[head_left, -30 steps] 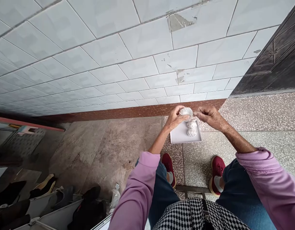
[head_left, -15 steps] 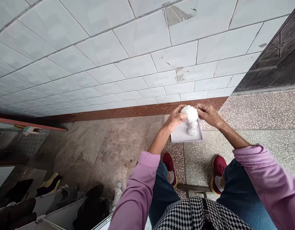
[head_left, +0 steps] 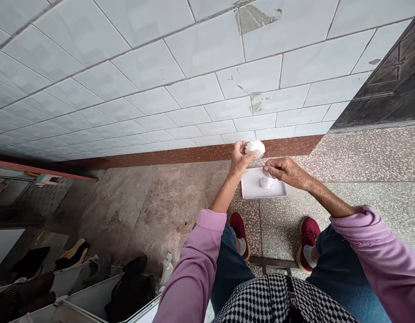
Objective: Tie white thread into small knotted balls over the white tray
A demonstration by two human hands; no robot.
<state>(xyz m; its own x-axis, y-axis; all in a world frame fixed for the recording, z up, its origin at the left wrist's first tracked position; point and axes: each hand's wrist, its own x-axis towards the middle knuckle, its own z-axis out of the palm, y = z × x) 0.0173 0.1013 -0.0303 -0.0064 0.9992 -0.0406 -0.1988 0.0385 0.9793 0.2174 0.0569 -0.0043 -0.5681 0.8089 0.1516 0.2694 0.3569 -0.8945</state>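
My left hand (head_left: 241, 157) is closed round a white ball of yarn (head_left: 255, 147), held up in front of the wall's base. My right hand (head_left: 284, 172) is lower and to the right, thumb and fingers pinched together over the tray. What the pinch holds, if anything, is too small to make out. Just below those fingertips a smaller white bundle with a stringy surface (head_left: 266, 183) lies in a shallow white tray (head_left: 251, 190). The right fingers partly hide the bundle's upper end.
A white tiled wall (head_left: 207, 89) with a red-brown base strip (head_left: 180, 157) rises ahead. A dark door (head_left: 392, 85) stands at right. At lower left are a white divided box (head_left: 93, 296) holding dark items and a shoe (head_left: 72, 253). My red shoes flank the speckled floor (head_left: 277, 229).
My left hand has moved the white ball left and slightly up. My right hand has come away from the ball, down and left over the tray, uncovering more of it.
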